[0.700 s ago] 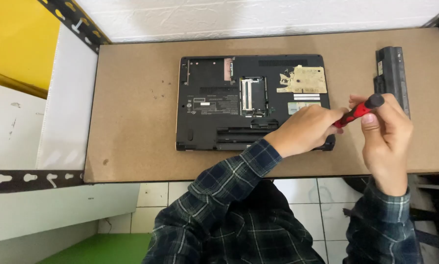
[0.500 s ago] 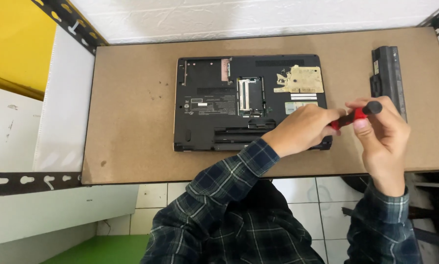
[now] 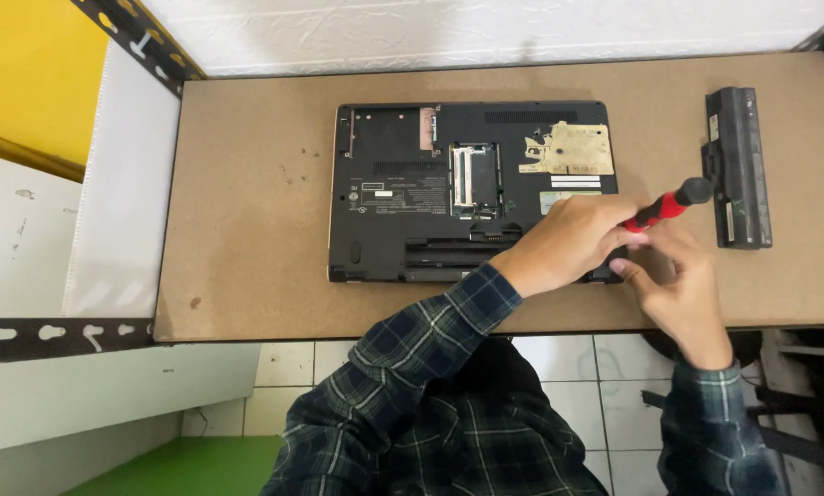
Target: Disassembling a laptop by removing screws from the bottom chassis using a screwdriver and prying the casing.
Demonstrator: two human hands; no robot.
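A black laptop (image 3: 472,188) lies upside down in the middle of the brown table (image 3: 247,230), its underside facing up and several cover panels already off; the memory bay near the centre stands open with its green board showing, the square bay at the far left corner is bare, and the long battery slot along the near edge is empty. The battery (image 3: 738,165) itself lies on the table well to the right, apart from the machine.

The step in hand looks like work on a screw at the near right corner of the laptop. The left hand (image 3: 568,243) is curled shut around the lower shaft of a red screwdriver (image 3: 665,207), steadying it over that corner; the right hand (image 3: 683,285) sits just beside, its fingertips pinched together on the shaft close to the left hand. The tool slants up and to the right, its black cap clear of both hands and near the battery. The tip is hidden under the left hand, so whether it sits in a screw head cannot be told.

The next move, as I judge it, calls for a square seat in the screw and steady downward pressure — a slanted driver slips easily.
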